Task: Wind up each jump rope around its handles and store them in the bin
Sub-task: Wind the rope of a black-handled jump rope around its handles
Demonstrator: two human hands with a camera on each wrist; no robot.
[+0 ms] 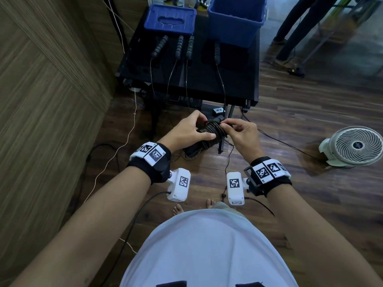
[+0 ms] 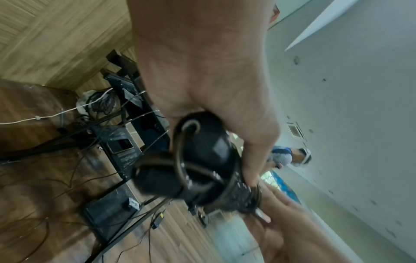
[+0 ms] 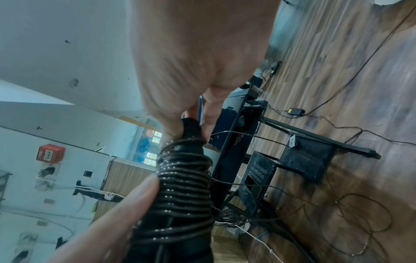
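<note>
Setting: black surface (image 1: 207,85), bin (image 1: 236,19) on its far end.
Hands: my left hand (image 1: 186,131) grips wound bundle (image 1: 209,133); right hand (image 1: 240,133) pinches its top coil.
Handling: I judge light, springy, slick cord; grip across coils.

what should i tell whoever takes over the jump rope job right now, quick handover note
Left hand: grips the wound jump rope bundle around its handles.
Right hand: pinches the cord at the far end of the bundle, finishing the wrap.
Four rope handles lie on the black table, cords hanging off the near edge to the floor.
Blue bin stands open at the table's back right, blue lid lying beside it; bin contents cannot be seen.
Done: this rope nearly wound.
Left: secure the end, put the bundle in the bin, wind the ropes on the table.
</note>
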